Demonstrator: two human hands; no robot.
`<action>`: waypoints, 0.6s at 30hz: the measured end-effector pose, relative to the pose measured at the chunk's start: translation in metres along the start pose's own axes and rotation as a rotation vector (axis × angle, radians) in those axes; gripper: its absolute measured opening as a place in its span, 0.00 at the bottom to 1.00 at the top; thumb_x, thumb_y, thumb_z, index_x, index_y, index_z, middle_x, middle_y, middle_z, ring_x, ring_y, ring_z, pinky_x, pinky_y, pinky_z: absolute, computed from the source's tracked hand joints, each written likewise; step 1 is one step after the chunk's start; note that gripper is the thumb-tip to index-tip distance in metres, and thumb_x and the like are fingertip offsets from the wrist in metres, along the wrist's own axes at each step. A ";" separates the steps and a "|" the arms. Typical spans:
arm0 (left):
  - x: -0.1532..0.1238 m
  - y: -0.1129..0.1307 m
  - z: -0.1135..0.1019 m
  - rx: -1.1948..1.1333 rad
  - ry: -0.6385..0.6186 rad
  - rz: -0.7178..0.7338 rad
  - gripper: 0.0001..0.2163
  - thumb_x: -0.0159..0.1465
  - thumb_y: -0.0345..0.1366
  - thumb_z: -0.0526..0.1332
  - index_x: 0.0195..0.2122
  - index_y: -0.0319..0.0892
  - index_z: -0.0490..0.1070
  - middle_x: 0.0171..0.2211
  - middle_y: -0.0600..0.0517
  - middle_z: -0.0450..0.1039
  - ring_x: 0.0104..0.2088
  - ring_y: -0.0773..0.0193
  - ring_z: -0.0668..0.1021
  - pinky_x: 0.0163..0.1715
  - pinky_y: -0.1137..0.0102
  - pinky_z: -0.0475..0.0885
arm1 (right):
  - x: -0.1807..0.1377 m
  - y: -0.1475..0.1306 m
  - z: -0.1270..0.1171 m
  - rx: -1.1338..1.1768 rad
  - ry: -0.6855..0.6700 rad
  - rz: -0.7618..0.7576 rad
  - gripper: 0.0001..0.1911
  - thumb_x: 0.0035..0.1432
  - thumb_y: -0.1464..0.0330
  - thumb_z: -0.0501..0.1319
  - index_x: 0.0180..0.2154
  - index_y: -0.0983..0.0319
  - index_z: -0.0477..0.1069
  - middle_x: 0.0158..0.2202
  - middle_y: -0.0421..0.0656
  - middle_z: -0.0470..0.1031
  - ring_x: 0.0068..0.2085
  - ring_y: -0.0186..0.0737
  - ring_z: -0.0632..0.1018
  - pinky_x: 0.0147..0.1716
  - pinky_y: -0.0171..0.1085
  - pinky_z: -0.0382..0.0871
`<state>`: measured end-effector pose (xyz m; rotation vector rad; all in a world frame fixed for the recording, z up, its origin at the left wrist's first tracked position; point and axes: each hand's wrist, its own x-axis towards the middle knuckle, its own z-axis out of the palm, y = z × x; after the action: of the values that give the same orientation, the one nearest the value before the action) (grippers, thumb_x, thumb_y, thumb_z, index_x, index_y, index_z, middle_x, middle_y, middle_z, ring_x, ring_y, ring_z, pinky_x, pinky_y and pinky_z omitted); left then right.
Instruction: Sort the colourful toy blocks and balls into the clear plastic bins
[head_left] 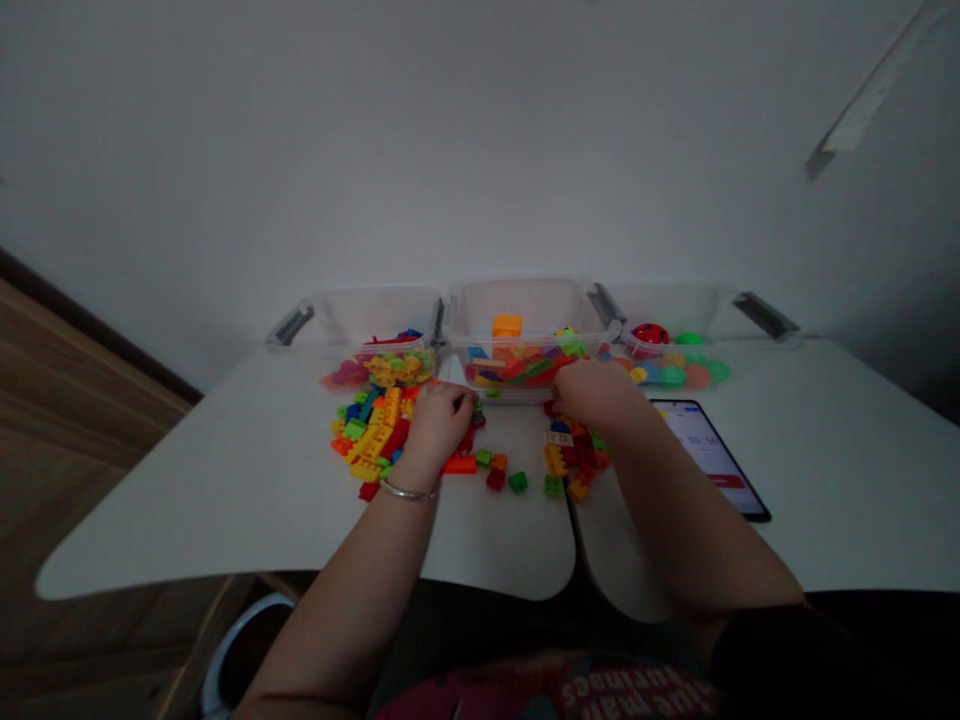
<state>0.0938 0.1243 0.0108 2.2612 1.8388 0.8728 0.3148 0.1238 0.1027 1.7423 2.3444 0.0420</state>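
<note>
My left hand point(439, 418), a thin bangle on its wrist, rests knuckles-up on the white table point(225, 480) with its fingers curled down among a heap of coloured plastic bricks point(371, 430). My right hand point(596, 390) lies just in front of the middle clear bin point(525, 300), fingers bent over a smaller pile of bricks point(571, 458). What either hand holds is hidden under the fingers. Loose red, orange and green bricks point(495, 470) lie between the two hands.
Three clear bins stand along the wall: the left bin point(360, 310) with mixed bricks, the middle one with bricks and an orange cube point(507, 325), the right bin point(675, 300) with coloured balls. A lit phone point(712, 455) lies at my right forearm.
</note>
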 end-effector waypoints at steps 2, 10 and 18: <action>0.000 0.000 -0.001 0.001 -0.007 0.000 0.12 0.65 0.33 0.55 0.36 0.43 0.80 0.39 0.47 0.82 0.45 0.55 0.79 0.53 0.58 0.69 | 0.004 -0.002 0.004 -0.010 -0.007 0.004 0.17 0.59 0.67 0.60 0.47 0.65 0.79 0.44 0.57 0.81 0.46 0.54 0.81 0.41 0.44 0.74; 0.001 0.003 -0.004 0.001 -0.033 -0.012 0.12 0.65 0.33 0.55 0.36 0.43 0.80 0.39 0.48 0.82 0.44 0.56 0.79 0.53 0.58 0.69 | 0.012 -0.007 0.013 0.002 -0.001 0.058 0.18 0.59 0.65 0.61 0.48 0.64 0.79 0.46 0.58 0.80 0.47 0.55 0.81 0.42 0.45 0.74; 0.000 0.002 -0.002 -0.002 -0.012 -0.015 0.12 0.65 0.33 0.55 0.36 0.45 0.80 0.38 0.48 0.82 0.44 0.56 0.79 0.52 0.58 0.69 | 0.014 -0.007 0.014 0.007 0.003 0.071 0.18 0.58 0.65 0.62 0.48 0.64 0.79 0.45 0.58 0.80 0.47 0.55 0.81 0.41 0.45 0.74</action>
<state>0.0945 0.1230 0.0135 2.2441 1.8464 0.8561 0.3070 0.1334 0.0853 1.8295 2.2867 0.0470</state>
